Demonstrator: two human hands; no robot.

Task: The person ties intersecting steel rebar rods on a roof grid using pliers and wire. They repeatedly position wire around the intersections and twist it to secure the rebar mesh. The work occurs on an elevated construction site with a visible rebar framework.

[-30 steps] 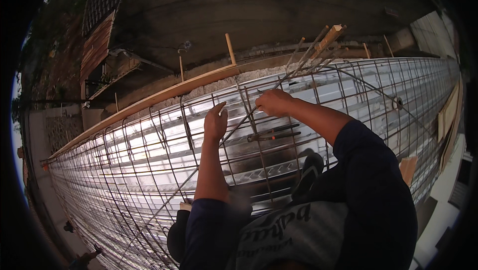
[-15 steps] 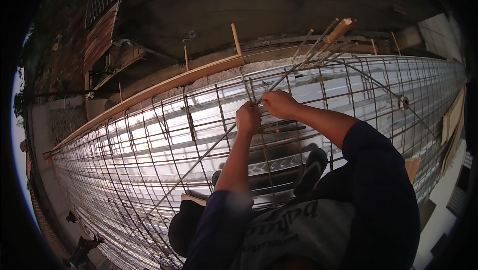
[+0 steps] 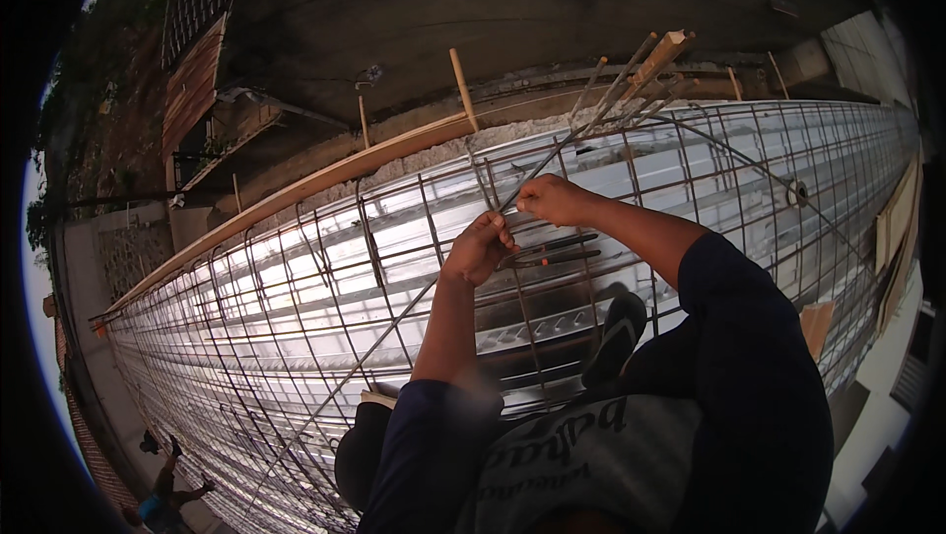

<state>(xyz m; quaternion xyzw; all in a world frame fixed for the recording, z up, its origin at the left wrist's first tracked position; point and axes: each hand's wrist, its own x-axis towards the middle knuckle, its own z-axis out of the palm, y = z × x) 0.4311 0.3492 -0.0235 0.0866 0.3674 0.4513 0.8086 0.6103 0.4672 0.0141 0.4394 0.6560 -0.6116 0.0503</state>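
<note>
My left hand (image 3: pixel 479 248) is closed, its fingers curled just below a crossing in the steel rebar mesh (image 3: pixel 434 224). Close by on the right, my right hand (image 3: pixel 554 201) pinches its fingers together at the same crossing. Whatever lies between the fingertips of either hand is too small to make out. A long diagonal rebar (image 3: pixel 399 317) passes behind my left hand and up toward the far edge. Beside that hand, a dark long-handled tool with an orange spot, like pincers (image 3: pixel 567 256), shows against the mesh; its head is partly hidden.
Shiny ribbed metal decking (image 3: pixel 325 288) lies under the mesh. A timber edge board (image 3: pixel 325 177) and upright stakes line the far side. Rebar ends and a wood post (image 3: pixel 655 66) stick up there. My shoe (image 3: pixel 616 337) stands among the bars. Another person (image 3: pixel 166 500) is at lower left.
My left hand has turned and shifted a little down and left, away from the right hand, with its fingers more exposed. The other person shows more fully at lower left.
</note>
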